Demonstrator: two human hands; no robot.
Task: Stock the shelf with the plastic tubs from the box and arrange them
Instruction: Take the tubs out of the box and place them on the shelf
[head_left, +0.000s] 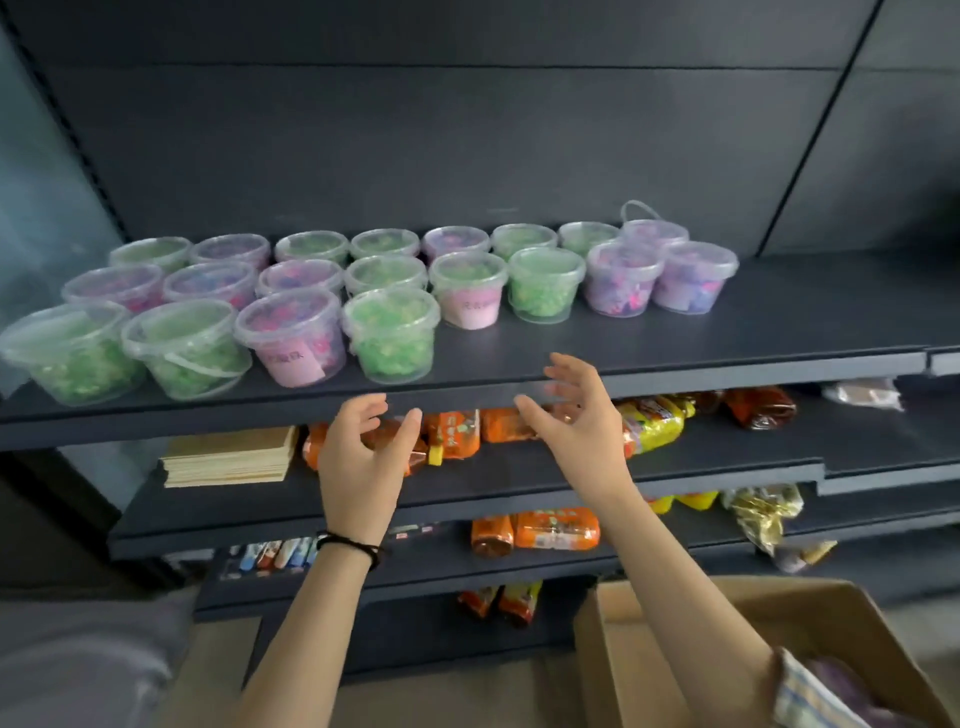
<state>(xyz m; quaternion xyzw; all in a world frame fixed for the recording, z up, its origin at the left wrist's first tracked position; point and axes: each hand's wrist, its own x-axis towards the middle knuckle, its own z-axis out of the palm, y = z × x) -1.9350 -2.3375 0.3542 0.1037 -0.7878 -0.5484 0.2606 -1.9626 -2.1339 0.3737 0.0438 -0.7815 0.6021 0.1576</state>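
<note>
Brown cardboard box (841, 613) sits below round, clear-lidded plastic tubs (389, 332) on matte shelf (727, 332).

Here's the left grip (363, 457), bare, and just below it a thin black cord band (347, 545) circles the wrist in two strands, with a small bump on its outer side. Both forearms are uncovered. Up the arm from the bare right grip (576, 415), a pale checked fabric sleeve (810, 696), lined blue and yellow, sits bunched near the elbow.
</note>
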